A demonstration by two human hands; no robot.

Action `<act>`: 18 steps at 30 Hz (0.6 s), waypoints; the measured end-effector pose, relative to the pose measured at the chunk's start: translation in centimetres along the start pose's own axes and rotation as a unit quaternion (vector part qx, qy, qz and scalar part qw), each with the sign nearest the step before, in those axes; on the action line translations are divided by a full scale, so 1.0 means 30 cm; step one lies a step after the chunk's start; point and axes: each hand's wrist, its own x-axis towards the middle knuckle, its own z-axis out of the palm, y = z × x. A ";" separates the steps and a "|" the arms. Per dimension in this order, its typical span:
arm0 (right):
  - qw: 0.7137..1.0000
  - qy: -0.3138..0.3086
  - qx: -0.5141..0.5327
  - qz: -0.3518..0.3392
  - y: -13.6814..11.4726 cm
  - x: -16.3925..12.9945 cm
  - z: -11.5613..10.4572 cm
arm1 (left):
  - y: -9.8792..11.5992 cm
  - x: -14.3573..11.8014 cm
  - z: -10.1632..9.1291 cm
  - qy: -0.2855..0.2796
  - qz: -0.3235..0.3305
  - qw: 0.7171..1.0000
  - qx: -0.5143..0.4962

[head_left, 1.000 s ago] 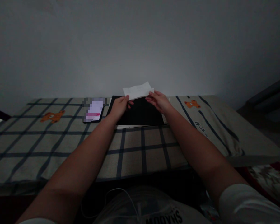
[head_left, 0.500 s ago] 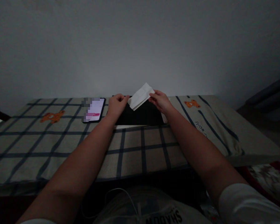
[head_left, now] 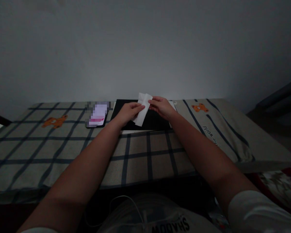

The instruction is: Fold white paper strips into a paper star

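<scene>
A folded white tissue is held up between my two hands, above a flat black sheet or folder. My left hand pinches its left side, thumb lying on the front face. On the other side, my right hand grips the upper right edge between thumb and fingers. The tissue stands nearly upright, slightly tilted, with a second layer showing at its lower left. Under the black sheet, a strip of something white peeks out.
A phone with a lit, partly blurred screen lies left of the black sheet. The checked tablecloth with bear prints covers the table, which meets a grey wall. A white cable hangs near my lap.
The tissue has turned more upright and come slightly lower and left. My left hand has moved right onto its side, and my right hand has shifted a little left.
</scene>
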 end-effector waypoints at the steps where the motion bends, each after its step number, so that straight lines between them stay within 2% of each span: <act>1: 1.000 -0.001 0.000 -0.002 0.005 0.002 -0.001 | 0.001 -0.001 0.001 0.001 -0.005 1.000 -0.003; 7: 1.000 0.001 0.004 0.006 0.016 0.005 0.006 | 0.013 -0.010 0.011 -0.010 -0.015 1.000 -0.015; 12: 1.000 0.005 -0.012 0.020 0.004 -0.005 0.022 | 0.012 -0.006 0.012 -0.060 -0.034 0.991 -0.112; 18: 0.998 -0.043 -0.017 0.041 -0.006 -0.012 0.030 | 0.009 0.004 0.008 -0.009 -0.026 0.987 -0.157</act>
